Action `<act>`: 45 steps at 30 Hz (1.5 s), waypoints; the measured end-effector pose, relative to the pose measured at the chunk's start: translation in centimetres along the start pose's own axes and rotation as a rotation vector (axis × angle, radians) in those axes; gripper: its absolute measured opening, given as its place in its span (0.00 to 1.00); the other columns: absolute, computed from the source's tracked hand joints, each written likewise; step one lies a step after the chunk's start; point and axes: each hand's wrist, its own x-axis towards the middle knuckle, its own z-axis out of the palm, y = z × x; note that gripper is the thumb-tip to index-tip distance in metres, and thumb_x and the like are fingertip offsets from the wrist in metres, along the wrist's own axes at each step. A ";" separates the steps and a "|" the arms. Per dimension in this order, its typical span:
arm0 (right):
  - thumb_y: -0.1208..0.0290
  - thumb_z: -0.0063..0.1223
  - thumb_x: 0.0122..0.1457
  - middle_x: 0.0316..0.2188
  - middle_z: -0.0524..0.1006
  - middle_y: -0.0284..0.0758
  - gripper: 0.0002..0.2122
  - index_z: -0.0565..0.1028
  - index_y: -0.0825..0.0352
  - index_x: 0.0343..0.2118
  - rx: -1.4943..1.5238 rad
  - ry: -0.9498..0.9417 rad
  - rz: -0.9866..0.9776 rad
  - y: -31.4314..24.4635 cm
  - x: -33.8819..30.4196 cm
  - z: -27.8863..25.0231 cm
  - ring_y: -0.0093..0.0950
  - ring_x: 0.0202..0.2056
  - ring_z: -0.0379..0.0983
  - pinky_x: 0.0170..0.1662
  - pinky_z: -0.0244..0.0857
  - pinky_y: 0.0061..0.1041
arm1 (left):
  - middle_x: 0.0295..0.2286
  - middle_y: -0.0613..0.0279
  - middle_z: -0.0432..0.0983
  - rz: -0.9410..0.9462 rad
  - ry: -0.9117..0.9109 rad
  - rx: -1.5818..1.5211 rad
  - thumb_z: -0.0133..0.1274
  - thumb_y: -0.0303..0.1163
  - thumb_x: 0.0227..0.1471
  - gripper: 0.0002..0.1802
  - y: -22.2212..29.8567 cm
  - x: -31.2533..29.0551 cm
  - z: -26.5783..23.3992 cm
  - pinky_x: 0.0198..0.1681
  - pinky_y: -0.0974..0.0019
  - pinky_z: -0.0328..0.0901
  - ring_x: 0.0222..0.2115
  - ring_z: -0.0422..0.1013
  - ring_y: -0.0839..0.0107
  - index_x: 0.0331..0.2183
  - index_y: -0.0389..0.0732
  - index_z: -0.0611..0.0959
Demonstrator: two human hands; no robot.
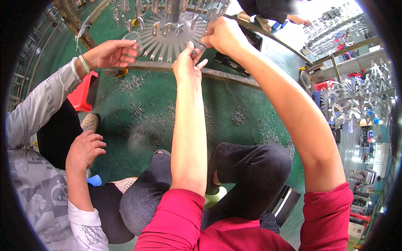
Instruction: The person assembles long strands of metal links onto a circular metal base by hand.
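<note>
A round metal rack (pixel 167 44) with flat forked prongs fanning outward stands at the top middle. Bent metal clips (pixel 166 28) hang in rows above its prongs. At the rack's right edge, my right hand (pixel 224 35) pinches a small metal clip, mostly covered by the fingers. Just below it my left hand (pixel 189 62) is palm up, its fingers curled at the prong tips; whatever they hold is too small to make out. A co-worker's hand (pixel 115 53) reaches to the rack's left side with fingers loosely bent. Their other hand (pixel 85 150) rests near their knee.
A wooden bar (pixel 159 66) crosses in front of the rack. Loose metal clips (pixel 146 125) lie scattered over the green floor. A red stool (pixel 83 94) stands at left. More loaded racks (pixel 356 98) hang at right. Another person's hand (pixel 297 20) shows at the top right.
</note>
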 end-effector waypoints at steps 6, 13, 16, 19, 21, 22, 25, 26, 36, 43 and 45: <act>0.69 0.59 0.45 0.16 0.77 0.35 0.08 0.76 0.69 0.20 0.034 0.004 0.022 -0.2 -0.1 -0.3 0.26 0.22 0.75 0.30 0.67 0.25 | 0.27 0.60 0.72 0.025 0.004 0.057 0.54 0.35 0.49 0.13 0.1 -0.7 0.0 0.45 0.34 0.56 0.38 0.72 0.60 0.34 0.37 0.74; 0.69 0.57 0.46 0.16 0.77 0.35 0.07 0.77 0.69 0.22 0.107 0.060 0.085 0.9 -0.4 0.6 0.24 0.20 0.74 0.28 0.66 0.24 | 0.32 0.63 0.71 -0.006 -0.028 0.167 0.57 0.40 0.47 0.20 -0.2 -1.4 -0.1 0.44 0.34 0.57 0.38 0.72 0.61 0.39 0.38 0.73; 0.69 0.56 0.46 0.16 0.76 0.36 0.07 0.78 0.68 0.23 0.131 0.089 0.103 1.0 -0.9 0.7 0.24 0.20 0.74 0.28 0.66 0.24 | 0.35 0.63 0.70 -0.018 -0.041 0.225 0.57 0.43 0.46 0.24 0.1 -1.7 -0.2 0.43 0.32 0.56 0.40 0.71 0.60 0.41 0.40 0.72; 0.68 0.57 0.46 0.16 0.76 0.38 0.08 0.78 0.68 0.24 0.151 0.120 0.133 1.0 -1.3 0.9 0.29 0.21 0.74 0.29 0.66 0.26 | 0.37 0.65 0.70 -0.033 -0.067 0.252 0.57 0.47 0.45 0.28 0.0 -1.4 -0.4 0.43 0.29 0.53 0.41 0.70 0.59 0.44 0.42 0.70; 0.68 0.57 0.45 0.20 0.76 0.42 0.09 0.78 0.69 0.27 0.147 0.142 0.137 0.8 -1.9 0.8 0.36 0.26 0.75 0.32 0.67 0.29 | 0.37 0.66 0.70 -0.040 -0.078 0.273 0.57 0.47 0.45 0.28 -0.2 -1.2 -0.7 0.43 0.29 0.54 0.41 0.70 0.60 0.44 0.43 0.71; 0.68 0.57 0.45 0.22 0.77 0.43 0.10 0.78 0.68 0.28 0.165 0.169 0.138 0.9 -2.1 0.9 0.38 0.28 0.76 0.33 0.67 0.30 | 0.37 0.67 0.70 -0.043 -0.087 0.284 0.57 0.48 0.45 0.28 -0.4 -1.1 -0.7 0.43 0.30 0.54 0.42 0.70 0.60 0.44 0.43 0.71; 0.68 0.56 0.46 0.24 0.77 0.44 0.10 0.78 0.68 0.30 0.244 0.196 0.145 1.0 -2.5 1.0 0.38 0.29 0.76 0.34 0.68 0.30 | 0.36 0.70 0.70 -0.042 -0.097 0.274 0.57 0.49 0.45 0.26 -0.6 -0.4 -1.1 0.43 0.31 0.54 0.43 0.68 0.62 0.42 0.45 0.71; 0.69 0.55 0.47 0.24 0.77 0.44 0.10 0.78 0.69 0.31 0.264 0.223 0.144 1.2 -2.7 1.1 0.37 0.28 0.76 0.34 0.68 0.29 | 0.36 0.70 0.70 -0.041 -0.104 0.269 0.57 0.49 0.45 0.25 -0.8 -0.2 -1.0 0.43 0.31 0.54 0.43 0.68 0.62 0.42 0.45 0.72; 0.71 0.55 0.49 0.23 0.78 0.36 0.07 0.77 0.66 0.31 0.480 0.337 0.285 1.5 -4.3 -1.6 0.23 0.23 0.76 0.30 0.67 0.21 | 0.39 0.70 0.73 -0.111 -0.185 0.254 0.57 0.48 0.44 0.21 0.2 -1.3 -1.4 0.48 0.24 0.41 0.47 0.66 0.60 0.39 0.49 0.74; 0.70 0.58 0.47 0.27 0.75 0.32 0.07 0.78 0.62 0.30 0.614 0.647 0.036 0.5 -3.7 -4.4 0.23 0.23 0.72 0.29 0.64 0.22 | 0.42 0.72 0.71 0.013 -0.131 0.320 0.56 0.47 0.46 0.22 0.0 -1.9 -2.1 0.51 0.31 0.42 0.47 0.65 0.68 0.42 0.48 0.74; 0.69 0.59 0.47 0.26 0.74 0.32 0.07 0.79 0.61 0.30 0.576 0.646 0.034 0.4 -3.2 -4.2 0.23 0.23 0.71 0.29 0.63 0.22 | 0.41 0.73 0.71 0.025 -0.119 0.368 0.56 0.47 0.45 0.21 0.2 -1.9 -1.9 0.51 0.33 0.44 0.46 0.66 0.71 0.40 0.48 0.75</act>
